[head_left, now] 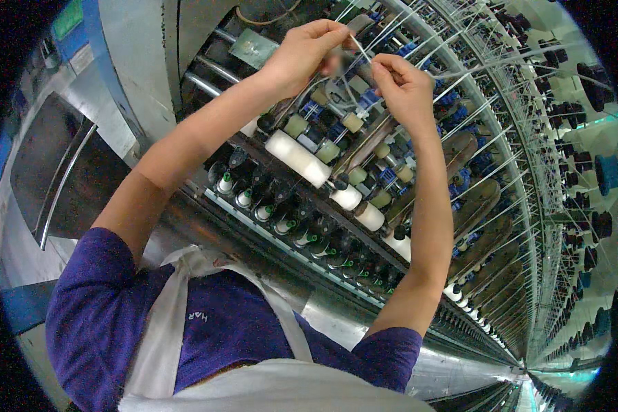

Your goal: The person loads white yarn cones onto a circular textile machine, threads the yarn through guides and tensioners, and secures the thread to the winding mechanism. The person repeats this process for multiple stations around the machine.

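Note:
A short length of white strand, roving by its look (361,49), runs between my two raised hands over the spinning frame. Thumb and fingers of my left hand (307,56) pinch its upper end. My right hand (406,88) pinches the lower end, fingers curled in. Beneath the hands sit the drafting rollers with pale green sleeves (328,151) and blue guides (314,111). A thick white roller (298,158) lies below my left hand, and a shorter white roller (347,197) follows it along the row.
Below the rollers stands a row of bobbins with green tips (244,198). White strands (489,106) slant down from a rail on the right, beside hanging dark holders (594,77). A grey machine housing (143,62) rises at left, near a dark panel with a metal bar (67,185).

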Demonstrator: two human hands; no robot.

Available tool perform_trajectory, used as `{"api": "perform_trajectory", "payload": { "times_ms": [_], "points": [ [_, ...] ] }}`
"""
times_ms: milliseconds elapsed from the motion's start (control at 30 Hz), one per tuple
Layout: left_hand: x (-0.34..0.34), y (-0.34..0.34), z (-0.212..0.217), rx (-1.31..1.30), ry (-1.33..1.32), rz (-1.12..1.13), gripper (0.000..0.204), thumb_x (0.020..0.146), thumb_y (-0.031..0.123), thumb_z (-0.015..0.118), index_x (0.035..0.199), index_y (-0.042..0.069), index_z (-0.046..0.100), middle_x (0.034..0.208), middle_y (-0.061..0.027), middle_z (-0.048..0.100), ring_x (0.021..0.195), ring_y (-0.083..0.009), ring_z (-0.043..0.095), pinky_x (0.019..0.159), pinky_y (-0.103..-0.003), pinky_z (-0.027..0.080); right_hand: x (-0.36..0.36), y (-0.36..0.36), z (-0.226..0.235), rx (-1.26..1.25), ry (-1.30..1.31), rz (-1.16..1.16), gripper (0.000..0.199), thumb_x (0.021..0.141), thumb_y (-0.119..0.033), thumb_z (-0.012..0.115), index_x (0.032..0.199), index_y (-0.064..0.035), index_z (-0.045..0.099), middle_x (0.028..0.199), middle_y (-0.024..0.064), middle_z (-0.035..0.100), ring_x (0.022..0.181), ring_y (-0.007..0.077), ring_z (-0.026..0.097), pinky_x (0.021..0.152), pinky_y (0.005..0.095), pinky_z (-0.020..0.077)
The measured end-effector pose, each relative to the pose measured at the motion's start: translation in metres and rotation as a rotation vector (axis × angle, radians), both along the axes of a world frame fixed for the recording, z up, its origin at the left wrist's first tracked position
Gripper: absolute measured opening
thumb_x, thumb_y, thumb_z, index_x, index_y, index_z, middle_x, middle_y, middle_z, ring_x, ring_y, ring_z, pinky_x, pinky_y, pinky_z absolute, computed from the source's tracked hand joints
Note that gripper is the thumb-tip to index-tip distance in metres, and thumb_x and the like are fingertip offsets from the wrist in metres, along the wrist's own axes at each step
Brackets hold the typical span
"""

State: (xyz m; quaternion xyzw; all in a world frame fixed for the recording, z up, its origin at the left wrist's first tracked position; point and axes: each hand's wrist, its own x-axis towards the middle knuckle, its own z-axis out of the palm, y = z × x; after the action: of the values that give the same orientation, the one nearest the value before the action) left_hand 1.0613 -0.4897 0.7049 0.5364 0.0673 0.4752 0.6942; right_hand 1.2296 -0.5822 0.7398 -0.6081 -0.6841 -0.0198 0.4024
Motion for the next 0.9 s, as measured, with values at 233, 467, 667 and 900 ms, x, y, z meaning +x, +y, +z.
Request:
{"api": "perform_trajectory", "payload": {
  "times_ms": [233, 467, 667, 900],
  "points": [
    [0.005, 0.005, -0.005, 0.14, 0.256, -0.098, 0.024, 0.097, 0.028, 0.053, 0.102, 0.008, 0.065, 0.08, 0.0009, 0.059, 0.056, -0.0051, 0.038, 0.049, -0.019, 0.028, 0.002, -0.021, 0.008, 0.165, -0.245, -0.246, 0.017, 0.089, -0.019, 0.063, 0.095, -0.003, 0.067, 0.076, 0.0045, 0.065, 0.066, 0.0136, 0.06, 0.061, 0.0287, 0.0484],
    [0.034, 0.002, -0.003, 0.491, 0.373, -0.024, 0.045, 0.096, 0.047, 0.053, 0.082, 0.005, 0.066, 0.072, 0.0045, 0.052, 0.067, -0.0072, 0.045, 0.058, -0.025, 0.037, -0.006, -0.022, -0.003, 0.035, 0.082, 0.033, 0.015, 0.093, -0.012, 0.061, 0.1, 0.0002, 0.065, 0.073, -0.0056, 0.058, 0.059, 0.0, 0.045, 0.052, 0.0179, 0.0356],
    [0.015, 0.009, -0.019, 1.19, 0.341, 0.513, 0.023, 0.089, 0.025, 0.061, 0.083, 0.003, 0.059, 0.08, -0.0098, 0.054, 0.071, -0.0227, 0.058, 0.058, -0.037, 0.047, -0.003, -0.023, -0.003, 0.031, -0.039, -0.011, 0.011, 0.089, -0.01, 0.064, 0.095, -0.0012, 0.067, 0.073, -0.0024, 0.061, 0.061, 0.003, 0.052, 0.052, 0.0209, 0.0399],
    [-0.02, -0.006, -0.028, 1.887, 0.93, 0.598, 0.015, 0.072, 0.013, 0.061, 0.084, 0.004, 0.061, 0.087, -0.0103, 0.055, 0.082, -0.0258, 0.064, 0.057, -0.038, 0.055, 0.02, -0.004, 0.026, -0.283, -0.96, -0.086, 0.009, 0.074, -0.013, 0.068, 0.079, -0.006, 0.067, 0.082, 0.0103, 0.066, 0.076, 0.0328, 0.063, 0.068, 0.0442, 0.0512]
  ]
}}
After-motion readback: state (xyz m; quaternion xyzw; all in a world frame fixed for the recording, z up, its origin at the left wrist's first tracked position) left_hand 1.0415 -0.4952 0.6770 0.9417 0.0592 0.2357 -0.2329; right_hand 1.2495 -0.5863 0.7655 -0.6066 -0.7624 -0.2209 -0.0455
